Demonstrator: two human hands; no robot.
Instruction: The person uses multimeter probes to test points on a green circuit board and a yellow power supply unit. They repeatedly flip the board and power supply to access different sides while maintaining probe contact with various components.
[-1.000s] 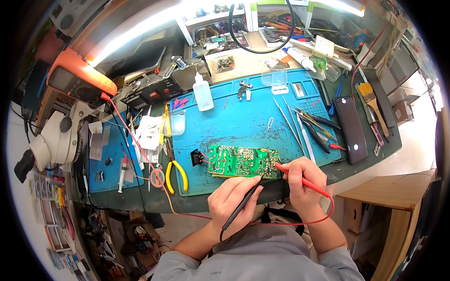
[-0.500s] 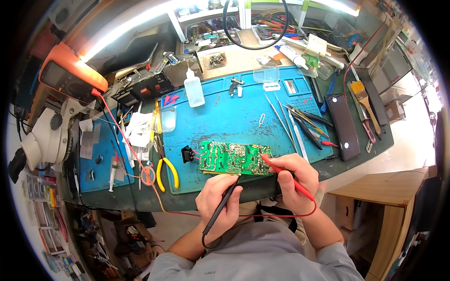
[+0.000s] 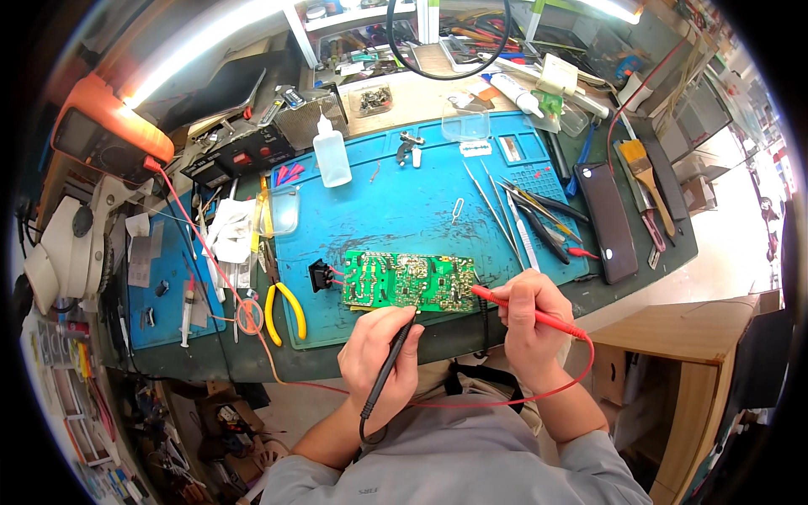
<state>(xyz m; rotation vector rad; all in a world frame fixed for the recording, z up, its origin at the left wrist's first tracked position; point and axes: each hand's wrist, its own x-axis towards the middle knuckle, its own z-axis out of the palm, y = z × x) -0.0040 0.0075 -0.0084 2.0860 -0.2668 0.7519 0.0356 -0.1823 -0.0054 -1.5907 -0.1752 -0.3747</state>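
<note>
A green circuit board (image 3: 396, 282) lies on the blue work mat (image 3: 379, 219), solder side up, with a black power socket (image 3: 321, 274) wired to its left end. My left hand (image 3: 379, 349) is closed round a black test probe (image 3: 389, 364), whose tip reaches the board's near edge. In my right hand (image 3: 532, 318) a red test probe (image 3: 547, 320) is gripped, its tip at the board's right end; whether it touches cannot be made out. From the red probe a red lead loops under my hands toward the orange multimeter (image 3: 109, 130) at the far left.
Left of the board lie yellow-handled pliers (image 3: 286, 313). A white squeeze bottle (image 3: 331, 156) stands on the mat's far part. Tweezers (image 3: 495, 210), black pliers (image 3: 547, 234) and a dark phone (image 3: 608, 220) lie at the right. A black ring (image 3: 449, 76) hangs over the back.
The red probe's tip has shifted toward the lower right part of the board, and my right hand has turned more upright. My left hand keeps its hold. The whole view has shifted slightly.
</note>
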